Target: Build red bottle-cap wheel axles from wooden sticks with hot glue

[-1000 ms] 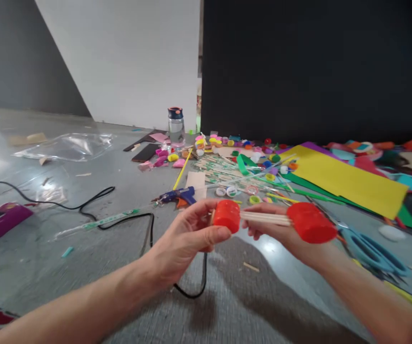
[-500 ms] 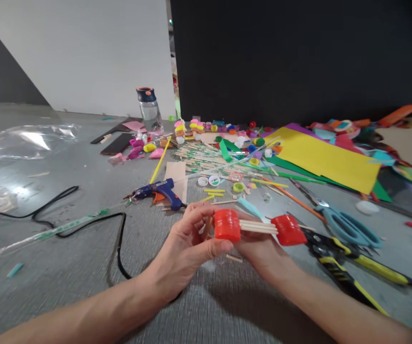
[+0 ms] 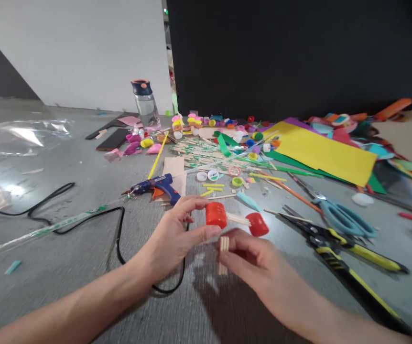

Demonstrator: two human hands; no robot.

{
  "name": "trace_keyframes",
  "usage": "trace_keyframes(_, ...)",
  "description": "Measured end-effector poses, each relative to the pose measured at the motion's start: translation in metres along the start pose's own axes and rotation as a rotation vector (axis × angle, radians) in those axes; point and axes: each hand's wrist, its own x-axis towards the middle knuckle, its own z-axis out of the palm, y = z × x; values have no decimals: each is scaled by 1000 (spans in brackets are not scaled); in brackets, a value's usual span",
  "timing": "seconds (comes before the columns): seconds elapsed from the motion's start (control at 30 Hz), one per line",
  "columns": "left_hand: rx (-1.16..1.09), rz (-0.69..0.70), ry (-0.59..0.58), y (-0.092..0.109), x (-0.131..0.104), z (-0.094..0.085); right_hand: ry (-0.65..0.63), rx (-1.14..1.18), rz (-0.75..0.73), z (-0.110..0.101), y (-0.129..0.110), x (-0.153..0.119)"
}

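Left hand [image 3: 172, 234] pinches the near red plastic bottle cap [image 3: 216, 214] between thumb and fingertips, closed on it. That cap is joined by pale wooden sticks [image 3: 238, 219] to a second red plastic cap [image 3: 257, 224], the whole piece held in the air above the grey floor [image 3: 66, 267]. Right hand [image 3: 252, 260] is closed on a short bundle of pale wooden sticks [image 3: 223, 246], held upright just below the caps.

Likely very light; caps stiff and smooth, so slippery at the rim. Sticks thin and probably snap or come off the caps if twisted; best held by the cap sides, not mid-stick.

Open floor lies under and toward the person. Blue glue gun [image 3: 156, 185] and black cord [image 3: 120, 239] sit near on the left; yellow-handled black pliers [image 3: 338, 243] and blue-handled scissors [image 3: 342, 217] close on the right; scattered caps, sticks and yellow paper sheet [image 3: 324, 153] beyond.
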Motion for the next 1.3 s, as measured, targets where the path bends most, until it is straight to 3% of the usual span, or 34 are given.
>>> trace_keyframes(0.1,140,4,-47,4,2,-3,-53,-194,-5,-18,1,-22)
trace_keyframes(0.2,288,54,-100,6,2,-2,70,-366,-104,-43,4,-32)
trace_keyframes(0.3,458,85,-169,4,1,-1,231,-383,-152,-67,8,-27)
trace_keyframes(0.4,582,115,-205,1,1,-1,310,-364,-134,-78,9,-20)
trace_keyframes(0.6,726,145,-205,-2,-2,5,256,-337,-128,-60,5,-6)
trace_keyframes(0.77,762,181,-205,-3,-3,7,178,-525,-191,-45,0,11)
trace_keyframes(0.93,783,173,-210,-5,-1,7,162,-768,-276,-42,1,16)
trace_keyframes(1.3,801,230,-198,-10,-1,8,116,-849,-282,-38,3,17)
